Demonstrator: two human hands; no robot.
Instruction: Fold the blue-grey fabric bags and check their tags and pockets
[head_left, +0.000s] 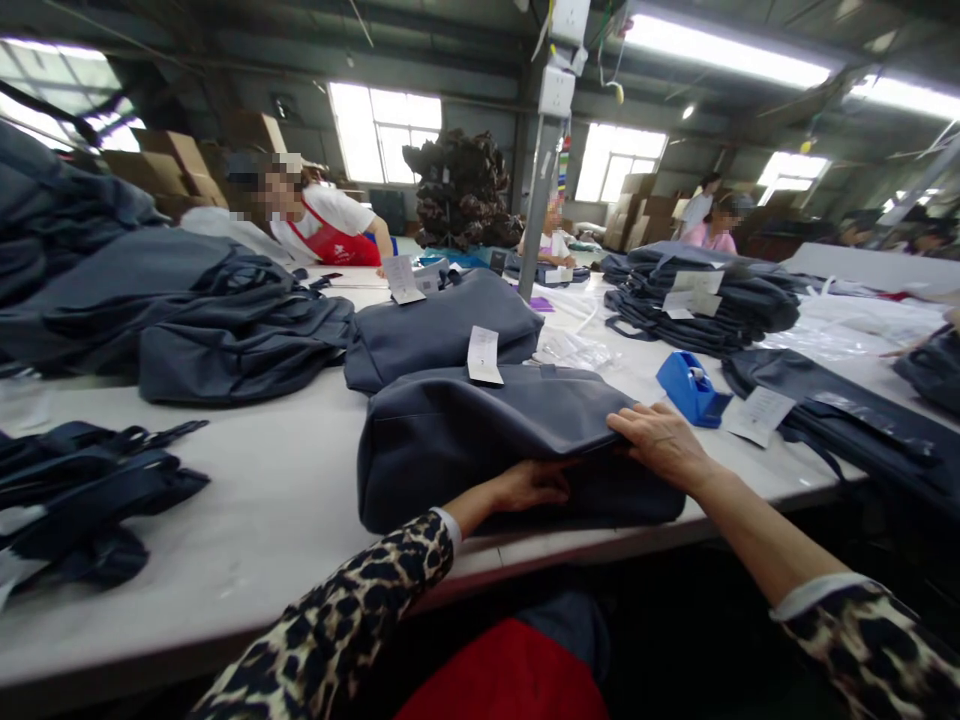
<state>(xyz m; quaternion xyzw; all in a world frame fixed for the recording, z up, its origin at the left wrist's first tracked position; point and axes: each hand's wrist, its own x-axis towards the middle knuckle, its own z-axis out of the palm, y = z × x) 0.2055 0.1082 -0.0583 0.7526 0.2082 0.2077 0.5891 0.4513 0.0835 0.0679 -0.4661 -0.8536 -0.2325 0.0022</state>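
A worker in leopard-print sleeves (352, 610) handles a dark gray bag (480, 425) at the near edge of a white table (262, 470), where it lies on its side within easy reach of both arms. The right hand (664, 440) grips the bag's upper edge toward its right end, thumb and fingers closed on the material, seemingly to lift the fold away from the body of the bag. The left hand (531, 487) rests at the fold with fingers bent, partly tucked beneath; whether it grips anything cannot be told.

A white paper slip (485, 355) lies over the bag's far side, perhaps set there to stay in plain view. Just beyond sits a second bag (442, 325) with its own slip (406, 280). A blue tape dispenser (691, 390) stands beside the right hand, likely kept close for quick use. Loose bags (240, 345) heap toward the table's left edge, while others form a stack (697, 300) farther back on the right, presumably to save room. Across the table leans a co-worker in a red apron (337, 240).
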